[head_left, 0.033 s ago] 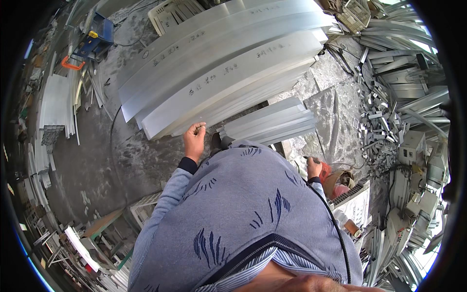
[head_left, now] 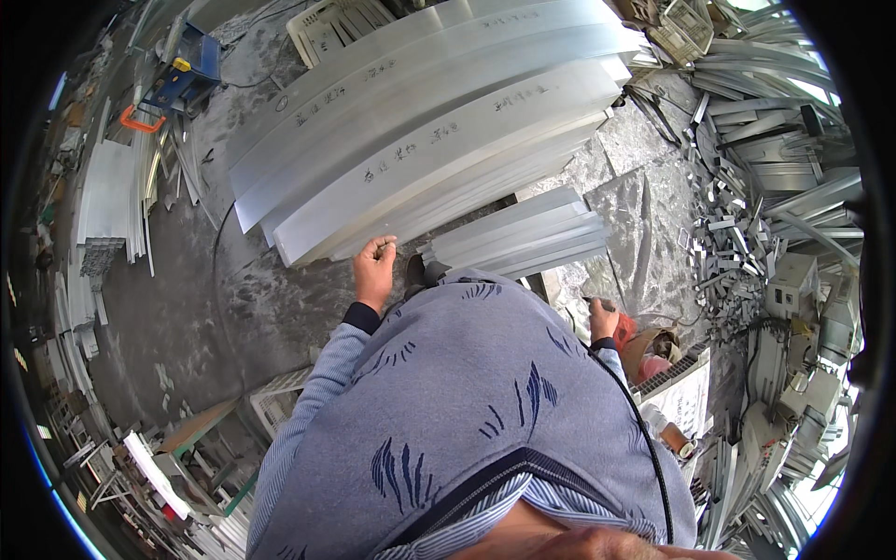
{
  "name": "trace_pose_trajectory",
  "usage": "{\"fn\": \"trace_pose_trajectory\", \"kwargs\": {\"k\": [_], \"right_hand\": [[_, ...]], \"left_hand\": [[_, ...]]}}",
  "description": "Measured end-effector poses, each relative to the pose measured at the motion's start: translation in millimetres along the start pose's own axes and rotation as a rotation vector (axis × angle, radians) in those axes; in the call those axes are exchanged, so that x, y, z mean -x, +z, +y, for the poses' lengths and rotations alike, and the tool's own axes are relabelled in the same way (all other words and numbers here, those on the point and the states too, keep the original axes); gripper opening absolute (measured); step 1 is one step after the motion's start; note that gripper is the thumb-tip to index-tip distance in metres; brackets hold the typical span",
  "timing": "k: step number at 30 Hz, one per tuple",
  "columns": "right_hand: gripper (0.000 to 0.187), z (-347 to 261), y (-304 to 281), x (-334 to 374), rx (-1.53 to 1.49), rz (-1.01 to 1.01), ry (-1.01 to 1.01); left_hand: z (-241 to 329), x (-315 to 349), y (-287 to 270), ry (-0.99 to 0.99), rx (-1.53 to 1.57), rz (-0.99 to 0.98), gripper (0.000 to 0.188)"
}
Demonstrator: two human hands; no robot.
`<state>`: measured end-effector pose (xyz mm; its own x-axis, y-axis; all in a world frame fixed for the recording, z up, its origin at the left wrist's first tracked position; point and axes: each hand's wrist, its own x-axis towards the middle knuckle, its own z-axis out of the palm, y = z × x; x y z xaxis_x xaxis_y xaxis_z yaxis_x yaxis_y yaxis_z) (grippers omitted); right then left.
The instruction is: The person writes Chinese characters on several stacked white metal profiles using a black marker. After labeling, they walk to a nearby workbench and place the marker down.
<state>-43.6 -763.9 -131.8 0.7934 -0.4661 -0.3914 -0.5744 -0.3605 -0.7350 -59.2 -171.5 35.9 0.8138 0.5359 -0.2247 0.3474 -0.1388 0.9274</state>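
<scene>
Left hand (head_left: 374,275) curled narrow beside panel stack (head_left: 467,131): I'd guess sharp edges could cut it if brushed. Right hand (head_left: 605,320), below-right of stack: can't tell its grip.

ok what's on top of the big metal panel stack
Dark handwriting shows on the upper silvery metal panels; the faces of those stacked beneath are covered.

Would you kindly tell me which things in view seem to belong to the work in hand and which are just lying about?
Probably the job's, judging by nearness to the hands:
long silver metal stack, nearest the left hand
shorter silver stack, left of the right hand

Apparently just lying about:
scattered metal offcuts
blue box-like unit
</scene>
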Motion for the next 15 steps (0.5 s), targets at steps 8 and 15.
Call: {"fn": "trace_pose_trajectory", "kwargs": {"k": [8, 15], "right_hand": [[0.03, -161, 48, 2, -0.255, -0.175, -0.2], [0.027, -315, 70, -13, -0.38, -0.248, -0.5]], "left_hand": [[-62, 26, -22, -0.071, -0.089, 0.075, 0.017], [-165, 80, -72, -0.304, -0.401, 0.157, 0.027]]}}
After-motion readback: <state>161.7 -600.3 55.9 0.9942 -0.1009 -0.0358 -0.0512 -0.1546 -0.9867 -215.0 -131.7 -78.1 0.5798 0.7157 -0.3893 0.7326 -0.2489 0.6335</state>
